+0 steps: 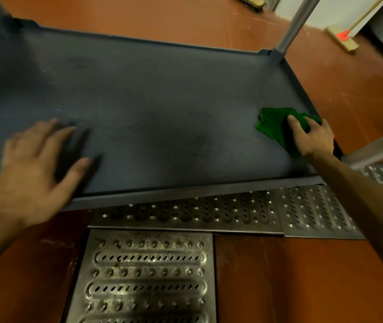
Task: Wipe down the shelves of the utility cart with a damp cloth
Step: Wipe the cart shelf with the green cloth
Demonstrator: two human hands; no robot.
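A dark grey cart shelf [144, 108] with a raised rim fills the upper half of the head view. At its right end lies a crumpled green cloth [272, 127], pressed onto the shelf near the right rim. My right hand [309, 138] grips that cloth from the near side, fingers curled into it. My left hand [36, 169] hovers over the near left part of the shelf with fingers spread and nothing in it; it is blurred.
Grey metal cart posts rise at the far right corner [288, 31] and near right corner [377, 148]. Perforated steel drain grates [148, 276] lie in the orange-brown floor below the shelf's near edge. Two brooms [342, 38] lean at the back right.
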